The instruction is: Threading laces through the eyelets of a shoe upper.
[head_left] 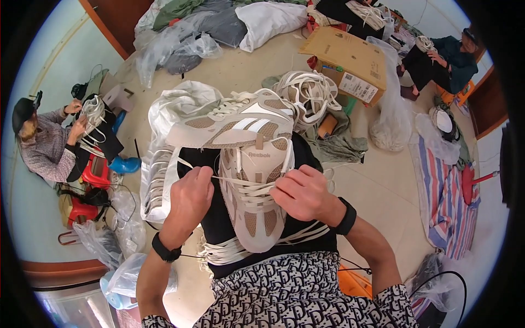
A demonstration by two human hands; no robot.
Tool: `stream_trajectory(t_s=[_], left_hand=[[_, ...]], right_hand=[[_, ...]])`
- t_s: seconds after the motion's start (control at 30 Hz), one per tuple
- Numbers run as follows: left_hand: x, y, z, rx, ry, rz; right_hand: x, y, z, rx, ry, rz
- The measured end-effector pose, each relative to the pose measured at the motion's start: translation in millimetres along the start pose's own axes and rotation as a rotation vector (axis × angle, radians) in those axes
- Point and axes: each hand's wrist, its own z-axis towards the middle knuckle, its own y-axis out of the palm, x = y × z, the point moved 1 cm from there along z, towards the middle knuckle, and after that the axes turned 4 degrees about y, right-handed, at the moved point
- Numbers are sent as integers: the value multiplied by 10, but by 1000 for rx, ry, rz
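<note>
A black-covered lap point(214, 228) carries the work. A beige-and-grey running sneaker point(257, 212) stands at the middle of the lap, toe towards the near edge at the waist, tongue towards the far edge. A second sneaker point(235, 124) lies on its side across the far edge, just beyond the first one's collar. A bundle of loose cream laces point(228, 252) crosses the near edge.

The upright sneaker looks light, soft in its mesh and padded tongue, firmer at the sole and toe; it should flex rather than break, and may slide or tip on the soft lap. The sturdiest hold would probably be around the sole or along the eyelet edges.

Both forearms rise from below and angle inward, elbows apart, a black band on each wrist. The left hand point(191, 198) is closed beside the sneaker's left edge, pinching a lace. The right hand point(306, 192) is curled, fingertips against the right eyelet row; whether they grip anything cannot be told.

Smallest is the pinched cream lace point(228, 180), likely limp and easily twisted, best held near its end.
</note>
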Motion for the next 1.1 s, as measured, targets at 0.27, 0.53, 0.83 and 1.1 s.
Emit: stream_trajectory(t_s=[0.27,0.53,0.83,1.1], left_hand=[[-465,-240,-317,192,-140,243],[-494,-258,151,142,12,278],[-401,-356,239,79,-265,-211],[-375,-330,216,-14,-484,-481]], right_hand=[[50,141,-264,107,205,21],[16,96,-368,-163,701,166],[-53,135,-75,-55,398,215],[-64,192,248,-197,286,109]])
